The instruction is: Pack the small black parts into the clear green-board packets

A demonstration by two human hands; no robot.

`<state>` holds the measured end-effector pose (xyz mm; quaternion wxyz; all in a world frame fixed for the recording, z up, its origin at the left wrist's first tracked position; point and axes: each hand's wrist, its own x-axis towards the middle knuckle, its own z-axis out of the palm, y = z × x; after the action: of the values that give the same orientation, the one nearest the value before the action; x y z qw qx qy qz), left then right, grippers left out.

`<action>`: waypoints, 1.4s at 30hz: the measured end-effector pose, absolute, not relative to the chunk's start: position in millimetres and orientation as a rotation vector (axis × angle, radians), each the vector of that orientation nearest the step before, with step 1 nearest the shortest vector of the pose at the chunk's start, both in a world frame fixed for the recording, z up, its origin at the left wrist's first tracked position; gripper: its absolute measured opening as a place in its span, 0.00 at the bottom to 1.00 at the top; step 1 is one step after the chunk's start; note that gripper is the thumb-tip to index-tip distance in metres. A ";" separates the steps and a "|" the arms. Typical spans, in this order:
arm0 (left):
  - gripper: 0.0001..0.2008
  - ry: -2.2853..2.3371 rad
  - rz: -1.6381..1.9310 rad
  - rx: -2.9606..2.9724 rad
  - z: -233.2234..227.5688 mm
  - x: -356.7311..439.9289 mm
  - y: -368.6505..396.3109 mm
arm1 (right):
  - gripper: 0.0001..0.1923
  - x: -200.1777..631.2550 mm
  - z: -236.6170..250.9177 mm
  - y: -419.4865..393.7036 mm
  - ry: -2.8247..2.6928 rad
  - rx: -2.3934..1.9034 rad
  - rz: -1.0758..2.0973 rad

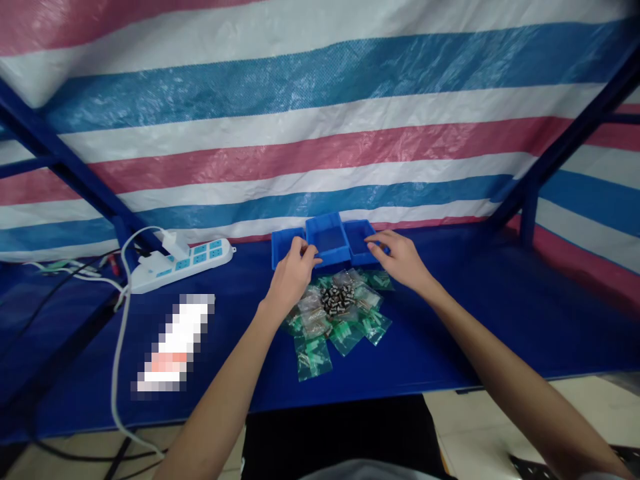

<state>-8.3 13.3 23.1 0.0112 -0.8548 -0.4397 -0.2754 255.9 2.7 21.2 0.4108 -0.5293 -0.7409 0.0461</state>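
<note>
Three small blue plastic trays stand side by side at the back of the blue table: a left tray [283, 244], a middle tray [327, 235] and a right tray [356, 237]. My left hand [293, 275] rests with its fingers on the front edge between the left and middle trays. My right hand [400, 259] touches the front right corner of the right tray. Just in front of the trays lies a heap of small clear green-tinted bags [320, 333], with a pile of small dark metal parts [337, 298] on top.
A white power strip [185, 265] with a plugged adapter and a white cable [119, 347] lies at the left. A blurred white object [173, 343] sits front left. Blue frame posts [527, 213] stand at both sides, with a striped tarp behind.
</note>
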 end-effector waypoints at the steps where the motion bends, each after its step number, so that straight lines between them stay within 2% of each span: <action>1: 0.13 -1.364 -0.828 -2.655 19.5 -8.4 16.6 | 0.14 257.4 18.2 4.7 -1.919 -1.346 0.070; 6: 0.10 -1.369 -0.611 -2.458 9.7 -2.2 26.3 | 0.13 259.5 5.7 10.9 -2.063 -1.376 0.039; 15: 0.16 -1.438 -0.588 -2.641 12.5 -19.5 26.6 | 0.12 257.0 1.5 11.3 -2.068 -1.366 0.043; 20: 0.16 -1.428 -0.643 -2.750 14.9 -22.1 29.0 | 0.14 254.3 -2.0 12.0 -2.089 -1.335 0.018; 29: 0.17 -1.370 -0.518 -2.663 11.0 -21.2 29.9 | 0.13 255.0 -2.2 11.7 -2.090 -1.329 0.034; 42: 0.16 -1.400 -0.751 -2.731 10.1 -17.8 27.6 | 0.13 253.3 -3.4 11.3 -2.061 -1.341 -0.008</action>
<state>-17.8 27.6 10.1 -0.0088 -0.8643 -0.4432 -0.2376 253.3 11.3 -3.4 0.3350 -0.5138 -0.7898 -0.0029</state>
